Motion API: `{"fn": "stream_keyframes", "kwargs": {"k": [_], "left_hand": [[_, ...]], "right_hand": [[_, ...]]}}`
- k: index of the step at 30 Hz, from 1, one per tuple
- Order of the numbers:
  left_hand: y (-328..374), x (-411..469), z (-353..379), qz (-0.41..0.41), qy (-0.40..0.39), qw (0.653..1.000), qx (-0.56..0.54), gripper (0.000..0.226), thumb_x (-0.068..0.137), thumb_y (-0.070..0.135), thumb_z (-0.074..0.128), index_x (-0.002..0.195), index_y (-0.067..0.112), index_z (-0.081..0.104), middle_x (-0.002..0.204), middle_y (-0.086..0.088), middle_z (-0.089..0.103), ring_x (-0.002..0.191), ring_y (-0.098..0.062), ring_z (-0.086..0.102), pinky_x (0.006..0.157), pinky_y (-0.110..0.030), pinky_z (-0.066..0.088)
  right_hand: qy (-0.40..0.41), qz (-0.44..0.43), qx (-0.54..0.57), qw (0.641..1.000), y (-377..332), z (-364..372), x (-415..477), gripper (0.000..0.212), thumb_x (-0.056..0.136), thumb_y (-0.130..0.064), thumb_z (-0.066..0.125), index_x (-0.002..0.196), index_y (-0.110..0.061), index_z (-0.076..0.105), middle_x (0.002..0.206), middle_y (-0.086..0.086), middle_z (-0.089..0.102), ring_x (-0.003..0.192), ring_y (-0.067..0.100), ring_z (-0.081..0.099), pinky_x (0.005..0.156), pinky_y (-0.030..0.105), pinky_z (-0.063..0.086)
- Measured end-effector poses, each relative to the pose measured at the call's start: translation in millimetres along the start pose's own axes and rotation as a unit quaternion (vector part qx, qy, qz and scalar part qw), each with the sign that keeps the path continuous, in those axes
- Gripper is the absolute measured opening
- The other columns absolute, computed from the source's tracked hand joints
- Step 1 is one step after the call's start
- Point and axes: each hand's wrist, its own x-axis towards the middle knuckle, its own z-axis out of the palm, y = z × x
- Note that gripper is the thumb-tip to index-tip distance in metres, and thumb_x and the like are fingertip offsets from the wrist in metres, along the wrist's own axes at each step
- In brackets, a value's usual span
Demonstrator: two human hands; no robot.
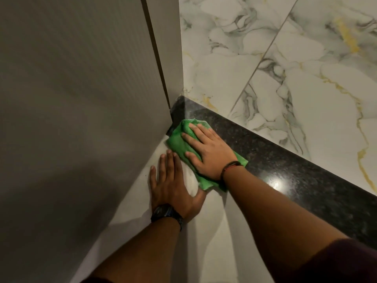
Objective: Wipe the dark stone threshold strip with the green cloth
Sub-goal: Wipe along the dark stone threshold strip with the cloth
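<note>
At the door-panel corner, the right hand (210,152) presses flat, fingers spread, on the folded green cloth (179,137) over the dark speckled stone threshold strip (285,170) (wiping underway), while the left hand (171,184), open-palmed on pale floor tile (214,231), braces, holding nothing.

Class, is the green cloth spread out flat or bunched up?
Bunched: the green cloth shows folds and layered edges under the flat right hand.
</note>
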Motion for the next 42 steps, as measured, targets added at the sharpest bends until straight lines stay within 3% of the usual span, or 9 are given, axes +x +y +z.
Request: {"fn": "stream_keyframes", "kwargs": {"k": [4, 10, 17, 21, 25, 29, 34, 40, 42], "left_hand": [[-1.7, 0.6, 0.0, 0.001, 0.011, 1.0, 0.002, 0.115, 0.064, 0.072, 0.046, 0.151, 0.008, 0.009, 0.16, -0.01, 0.014, 0.147, -0.025, 0.008, 0.117, -0.05, 0.007], [1.2, 2.1, 0.2, -0.009, 0.008, 1.0, -0.005, 0.116, 0.064, 0.075, 0.047, 0.152, 0.01, 0.007, 0.161, -0.008, 0.012, 0.147, -0.023, 0.006, 0.117, -0.049, 0.005], [-0.9, 1.9, -2.6, 0.002, 0.012, 1.0, 0.004, 0.113, 0.064, 0.072, 0.044, 0.151, 0.008, 0.01, 0.16, -0.008, 0.014, 0.147, -0.024, 0.009, 0.117, -0.05, 0.007], [-4.0, 3.3, -2.3, -0.007, 0.013, 1.0, 0.01, 0.114, 0.064, 0.077, 0.041, 0.151, 0.008, 0.014, 0.159, -0.009, 0.017, 0.146, -0.025, 0.012, 0.117, -0.05, 0.009], [-1.6, 3.2, -1.1, -0.012, 0.006, 1.0, 0.007, 0.122, 0.06, 0.084, 0.043, 0.151, 0.01, 0.01, 0.16, -0.009, 0.016, 0.146, -0.025, 0.011, 0.117, -0.049, 0.006], [-0.5, 3.8, 1.7, -0.013, -0.001, 1.0, 0.023, 0.129, 0.056, 0.091, 0.038, 0.151, 0.01, 0.008, 0.16, -0.009, 0.014, 0.146, -0.024, 0.008, 0.117, -0.049, 0.004], [-4.7, 4.1, 7.5, -0.01, 0.018, 0.999, 0.028, 0.131, 0.054, 0.099, 0.023, 0.152, 0.013, 0.004, 0.161, -0.006, 0.01, 0.147, -0.021, 0.002, 0.118, -0.047, 0.001], [-3.8, 9.3, 11.3, -0.005, 0.039, 0.999, 0.029, 0.127, 0.056, 0.098, 0.023, 0.151, 0.016, 0.004, 0.161, -0.005, 0.011, 0.146, -0.022, 0.003, 0.118, -0.049, 0.002], [-2.9, 8.4, 10.0, -0.004, 0.033, 0.998, 0.044, 0.124, 0.059, 0.097, 0.019, 0.152, 0.016, 0.003, 0.161, -0.007, 0.008, 0.147, -0.024, 0.001, 0.117, -0.051, 0.002]], "right_hand": [[0.036, 0.015, -0.014, 0.999, 38.9, -9.6, -31.7, 0.055, 0.094, -0.048, 0.034, 0.144, -0.026, 0.036, 0.154, 0.009, 0.03, 0.143, 0.028, 0.022, 0.118, 0.041, 0.013], [0.07, 0.228, -0.018, 0.971, 11.3, 0.1, 12.6, 0.059, 0.095, -0.046, 0.03, 0.149, -0.026, 0.02, 0.159, 0.01, 0.012, 0.146, 0.028, 0.005, 0.118, 0.045, 0.005], [0.021, 0.016, 0.042, 0.999, 15.7, -7.7, -25.0, 0.05, 0.095, -0.044, 0.041, 0.142, -0.028, 0.039, 0.155, 0.006, 0.028, 0.143, 0.026, 0.021, 0.117, 0.045, 0.017], [0.09, 0.095, 0.014, 0.991, 53.2, -10.8, -47.4, 0.05, 0.093, -0.042, 0.044, 0.139, -0.023, 0.046, 0.15, 0.011, 0.037, 0.139, 0.03, 0.031, 0.114, 0.047, 0.026], [0.108, 0.237, 0.003, 0.965, 41.0, -2.8, -23.4, 0.057, 0.093, -0.045, 0.034, 0.145, -0.024, 0.033, 0.155, 0.013, 0.025, 0.143, 0.03, 0.018, 0.118, 0.046, 0.013], [0.062, 0.165, -0.017, 0.984, 18.5, 1.6, -25.7, 0.061, 0.093, -0.054, 0.03, 0.148, -0.027, 0.024, 0.158, 0.009, 0.018, 0.145, 0.027, 0.01, 0.118, 0.043, 0.005], [0.052, 0.052, -0.012, 0.997, 46.6, -2.6, -88.1, 0.058, 0.092, -0.054, 0.036, 0.143, -0.027, 0.037, 0.153, 0.01, 0.032, 0.141, 0.028, 0.026, 0.116, 0.042, 0.018], [0.11, 0.247, -0.019, 0.963, 53.0, -3.3, -90.6, 0.058, 0.093, -0.048, 0.038, 0.145, -0.023, 0.033, 0.156, 0.014, 0.025, 0.143, 0.03, 0.016, 0.118, 0.043, 0.01], [0.085, 0.236, -0.009, 0.968, 37.9, -0.1, -95.5, 0.061, 0.093, -0.051, 0.036, 0.147, -0.025, 0.029, 0.158, 0.012, 0.019, 0.145, 0.029, 0.012, 0.118, 0.045, 0.008]]}}
